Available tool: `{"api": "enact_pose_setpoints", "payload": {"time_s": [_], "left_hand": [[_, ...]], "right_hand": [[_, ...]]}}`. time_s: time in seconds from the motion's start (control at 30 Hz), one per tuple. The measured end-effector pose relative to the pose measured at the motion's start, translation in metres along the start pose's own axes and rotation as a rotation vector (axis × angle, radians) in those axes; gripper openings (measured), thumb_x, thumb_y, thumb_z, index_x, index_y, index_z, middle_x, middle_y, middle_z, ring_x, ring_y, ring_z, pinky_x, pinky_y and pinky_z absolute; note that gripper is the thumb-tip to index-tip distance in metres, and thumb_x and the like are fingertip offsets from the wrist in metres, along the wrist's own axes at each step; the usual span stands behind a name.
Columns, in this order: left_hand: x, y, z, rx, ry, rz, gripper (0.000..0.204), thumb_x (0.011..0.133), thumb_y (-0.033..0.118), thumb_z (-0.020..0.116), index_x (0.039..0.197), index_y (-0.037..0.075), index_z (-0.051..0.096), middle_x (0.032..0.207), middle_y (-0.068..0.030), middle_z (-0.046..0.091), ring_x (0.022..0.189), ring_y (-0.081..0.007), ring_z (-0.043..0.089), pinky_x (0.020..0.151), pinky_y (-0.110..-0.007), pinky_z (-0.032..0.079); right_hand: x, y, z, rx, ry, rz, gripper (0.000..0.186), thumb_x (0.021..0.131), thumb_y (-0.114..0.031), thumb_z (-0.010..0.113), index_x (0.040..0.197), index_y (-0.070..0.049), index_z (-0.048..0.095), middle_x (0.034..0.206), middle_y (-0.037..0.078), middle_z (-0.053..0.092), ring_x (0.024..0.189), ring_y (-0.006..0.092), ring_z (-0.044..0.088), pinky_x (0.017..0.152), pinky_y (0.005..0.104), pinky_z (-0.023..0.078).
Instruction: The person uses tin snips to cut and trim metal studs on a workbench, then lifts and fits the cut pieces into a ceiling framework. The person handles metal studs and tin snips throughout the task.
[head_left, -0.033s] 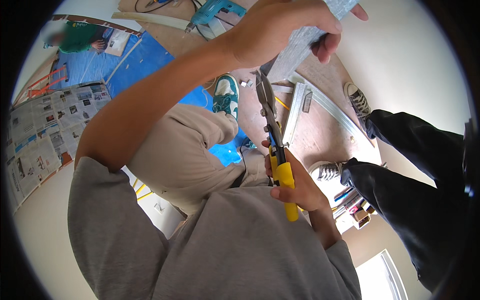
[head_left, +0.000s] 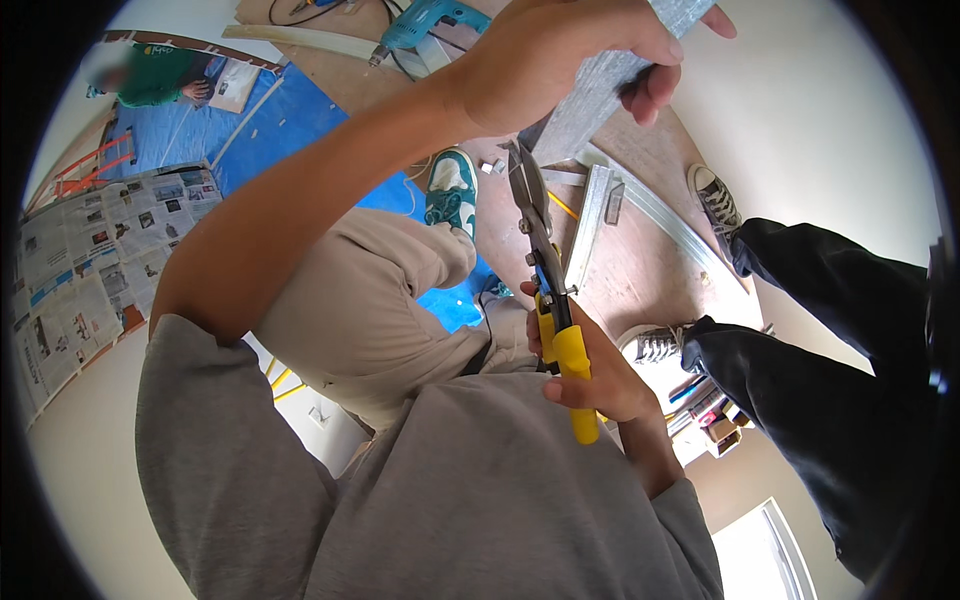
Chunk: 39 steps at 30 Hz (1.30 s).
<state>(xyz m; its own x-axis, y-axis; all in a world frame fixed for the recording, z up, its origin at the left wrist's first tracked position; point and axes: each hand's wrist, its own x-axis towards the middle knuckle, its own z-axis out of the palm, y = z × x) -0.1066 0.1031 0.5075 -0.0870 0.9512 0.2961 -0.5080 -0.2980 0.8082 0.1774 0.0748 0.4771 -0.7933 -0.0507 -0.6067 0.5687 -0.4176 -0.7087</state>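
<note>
Gripping metal channel (head_left: 588, 112) w/ L hand (head_left: 535, 62); R hand (head_left: 606, 376) clamped round yellow-handled snips (head_left: 568, 350), tip nr channel.

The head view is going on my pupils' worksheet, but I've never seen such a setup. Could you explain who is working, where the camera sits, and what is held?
There is no machine here: a person works with two bare hands. The view looks down from the left of two wide fisheye cameras worn on the head, so straight edges bend near the rim.

The left hand holds a grey metal piece. The right hand grips yellow-handled snips, their blades beside the metal's near end; whether they touch is hard to tell.

On the floor lie a teal drill, more metal strips and a blue sheet. The dark trousers at right belong to someone else.
</note>
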Motion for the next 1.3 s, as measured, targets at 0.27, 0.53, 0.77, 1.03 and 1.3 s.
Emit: {"api": "enact_pose_setpoints", "payload": {"time_s": [0.27,0.53,0.77,1.03,1.3], "left_hand": [[0.005,0.006,-0.009,0.252,-0.087,0.072,0.045,0.094,0.010,0.055,0.134,-0.008,0.054,0.070,-0.0057,0.058,0.062,-0.0126,0.056,0.059,-0.030,0.049],[0.005,0.004,-0.008,0.326,0.006,-0.024,0.043,0.095,0.013,0.058,0.134,-0.005,0.058,0.070,-0.0026,0.057,0.061,-0.0091,0.054,0.057,-0.027,0.046],[0.004,0.001,-0.007,0.283,-0.013,-0.072,0.042,0.096,0.017,0.061,0.132,-0.006,0.058,0.068,-0.0006,0.054,0.056,-0.0092,0.049,0.053,-0.027,0.042],[0.005,0.000,-0.003,0.153,0.011,-0.213,0.026,0.095,0.016,0.060,0.112,-0.004,0.062,0.067,-0.0015,0.053,0.056,-0.0086,0.049,0.052,-0.026,0.041],[0.002,-0.007,0.004,0.448,0.113,-0.224,0.036,0.084,0.025,0.067,0.108,-0.001,0.071,0.070,-0.0046,0.060,0.062,-0.0111,0.056,0.060,-0.027,0.045]], "right_hand": [[0.004,-0.004,0.010,0.023,0.105,-0.036,0.094,0.071,-0.043,0.078,0.147,-0.002,0.041,0.121,0.008,0.056,0.113,0.0186,0.053,0.099,0.0348,0.041],[0.015,-0.010,0.000,-0.227,0.189,-0.073,0.084,0.079,-0.031,0.076,0.144,0.007,0.038,0.113,0.019,0.062,0.106,0.0290,0.062,0.096,0.0396,0.048],[0.014,-0.019,-0.002,-0.321,0.193,-0.030,0.075,0.080,-0.036,0.075,0.135,0.006,0.044,0.099,0.020,0.065,0.092,0.0321,0.065,0.083,0.0417,0.051],[0.023,0.001,-0.006,-0.246,0.030,0.020,0.060,0.082,-0.025,0.072,0.127,0.005,0.045,0.095,0.019,0.063,0.085,0.0273,0.062,0.076,0.0396,0.050],[0.031,0.018,0.017,-0.292,0.467,-0.212,0.058,0.079,-0.010,0.066,0.131,0.010,0.049,0.099,0.022,0.066,0.089,0.0299,0.066,0.082,0.0385,0.052]]}}
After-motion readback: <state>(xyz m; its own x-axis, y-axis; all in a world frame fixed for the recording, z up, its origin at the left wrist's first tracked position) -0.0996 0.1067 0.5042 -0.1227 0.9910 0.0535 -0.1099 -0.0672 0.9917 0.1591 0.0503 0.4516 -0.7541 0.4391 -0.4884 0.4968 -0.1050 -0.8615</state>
